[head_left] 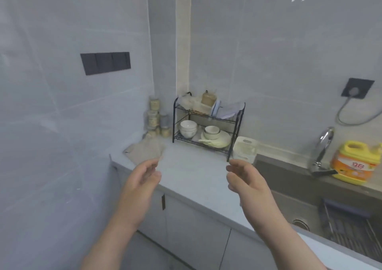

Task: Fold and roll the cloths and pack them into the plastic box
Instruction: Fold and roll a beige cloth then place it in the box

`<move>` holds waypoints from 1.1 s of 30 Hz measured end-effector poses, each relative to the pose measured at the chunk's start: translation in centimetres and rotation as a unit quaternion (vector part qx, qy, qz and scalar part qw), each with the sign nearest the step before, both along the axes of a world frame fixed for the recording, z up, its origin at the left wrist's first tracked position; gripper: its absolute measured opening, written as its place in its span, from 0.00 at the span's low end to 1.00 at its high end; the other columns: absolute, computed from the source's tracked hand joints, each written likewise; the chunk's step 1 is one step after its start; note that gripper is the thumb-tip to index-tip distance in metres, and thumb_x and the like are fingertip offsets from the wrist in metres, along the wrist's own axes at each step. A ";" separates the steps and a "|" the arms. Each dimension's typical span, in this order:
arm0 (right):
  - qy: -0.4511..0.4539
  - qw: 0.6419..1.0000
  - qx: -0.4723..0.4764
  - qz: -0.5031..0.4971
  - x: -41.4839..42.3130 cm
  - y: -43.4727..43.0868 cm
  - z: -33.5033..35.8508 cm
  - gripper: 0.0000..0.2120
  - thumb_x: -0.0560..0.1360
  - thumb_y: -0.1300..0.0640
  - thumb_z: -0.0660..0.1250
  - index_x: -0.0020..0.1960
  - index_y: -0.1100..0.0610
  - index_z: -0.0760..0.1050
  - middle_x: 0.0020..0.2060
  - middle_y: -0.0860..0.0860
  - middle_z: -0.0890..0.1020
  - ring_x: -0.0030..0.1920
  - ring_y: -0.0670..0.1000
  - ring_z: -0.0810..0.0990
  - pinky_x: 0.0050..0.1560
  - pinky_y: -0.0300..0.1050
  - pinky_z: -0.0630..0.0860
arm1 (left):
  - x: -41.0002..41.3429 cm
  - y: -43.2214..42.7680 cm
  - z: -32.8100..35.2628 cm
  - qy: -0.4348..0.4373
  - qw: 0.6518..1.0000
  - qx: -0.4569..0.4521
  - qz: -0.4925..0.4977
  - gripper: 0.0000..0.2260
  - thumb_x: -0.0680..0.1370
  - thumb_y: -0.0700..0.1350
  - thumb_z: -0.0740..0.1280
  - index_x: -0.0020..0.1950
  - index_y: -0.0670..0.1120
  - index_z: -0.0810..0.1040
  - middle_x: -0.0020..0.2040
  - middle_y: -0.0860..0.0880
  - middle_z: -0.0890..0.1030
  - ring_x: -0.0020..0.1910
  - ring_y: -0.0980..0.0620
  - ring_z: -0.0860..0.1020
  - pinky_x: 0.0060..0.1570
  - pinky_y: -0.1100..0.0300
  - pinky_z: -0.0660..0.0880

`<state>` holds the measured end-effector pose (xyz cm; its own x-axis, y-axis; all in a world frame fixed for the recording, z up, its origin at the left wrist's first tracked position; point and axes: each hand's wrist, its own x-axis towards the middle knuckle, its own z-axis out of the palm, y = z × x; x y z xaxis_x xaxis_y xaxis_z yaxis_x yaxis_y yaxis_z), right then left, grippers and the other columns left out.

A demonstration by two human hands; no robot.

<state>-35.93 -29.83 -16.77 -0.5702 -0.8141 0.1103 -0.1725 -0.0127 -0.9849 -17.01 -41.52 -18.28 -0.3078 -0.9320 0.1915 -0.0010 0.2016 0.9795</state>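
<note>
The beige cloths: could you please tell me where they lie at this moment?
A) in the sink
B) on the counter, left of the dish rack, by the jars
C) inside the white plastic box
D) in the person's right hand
B: the cloths lie in a pile on the counter, left of the dish rack and just in front of the jars.

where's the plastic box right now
In the head view the plastic box sits on the counter right of centre, between the black dish rack and the sink, just beyond the right hand.
</note>
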 end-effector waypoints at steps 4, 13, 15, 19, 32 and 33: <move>-0.003 0.999 0.028 0.023 -1.8 -5.5 -1.9 0.11 0.77 0.56 0.64 0.56 0.42 0.74 0.56 0.41 0.78 0.58 0.42 0.76 0.63 0.48 0.72 | -0.4 -4.6 -1.7 -0.019 0.999 0.022 0.038 0.12 0.77 0.43 0.67 0.60 0.51 0.77 0.60 0.55 0.78 0.57 0.67 0.73 0.65 0.57 0.68; -0.039 0.995 0.047 0.081 -10.4 -17.2 -4.1 0.10 0.77 0.55 0.65 0.56 0.43 0.74 0.56 0.42 0.78 0.57 0.44 0.76 0.57 0.42 0.72 | -7.4 -15.5 -3.2 -0.066 0.991 0.055 0.104 0.12 0.80 0.42 0.63 0.62 0.49 0.76 0.61 0.53 0.77 0.63 0.52 0.73 0.65 0.56 0.66; -0.039 0.994 0.046 0.094 -12.1 -19.7 -3.9 0.10 0.77 0.55 0.65 0.57 0.45 0.74 0.55 0.43 0.78 0.56 0.45 0.77 0.55 0.41 0.72 | -8.4 -18.0 -2.8 -0.063 0.989 0.051 0.122 0.12 0.80 0.42 0.63 0.62 0.48 0.77 0.61 0.52 0.77 0.63 0.50 0.73 0.67 0.55 0.66; -0.048 0.991 0.047 0.117 -13.8 -24.9 -4.1 0.11 0.75 0.53 0.65 0.57 0.45 0.74 0.55 0.44 0.78 0.56 0.45 0.77 0.61 0.48 0.74 | -9.6 -22.0 -2.7 -0.061 0.986 0.062 0.139 0.12 0.80 0.43 0.62 0.63 0.48 0.76 0.59 0.55 0.77 0.62 0.49 0.74 0.63 0.56 0.66; -0.029 0.988 0.096 0.117 -13.9 -43.5 -5.9 0.13 0.70 0.49 0.64 0.54 0.45 0.75 0.53 0.45 0.79 0.53 0.44 0.77 0.59 0.48 0.75 | -10.1 -44.1 -5.7 -0.104 0.984 0.070 0.123 0.09 0.80 0.47 0.62 0.59 0.53 0.76 0.58 0.56 0.76 0.61 0.50 0.74 0.63 0.53 0.68; -0.032 0.989 0.101 0.108 -13.6 -45.3 -6.6 0.12 0.70 0.50 0.64 0.53 0.45 0.75 0.53 0.45 0.79 0.53 0.44 0.77 0.59 0.48 0.75 | -10.0 -46.5 -6.7 -0.115 0.984 0.077 0.112 0.09 0.80 0.47 0.62 0.60 0.53 0.76 0.60 0.55 0.75 0.62 0.50 0.73 0.63 0.53 0.68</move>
<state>-49.54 -75.17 -23.42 -0.3821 -0.9189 -0.0978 -0.1246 0.1561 -0.9798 -27.02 -88.04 -25.01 -0.1099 -0.9939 -0.0083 -0.2530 0.0199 0.9673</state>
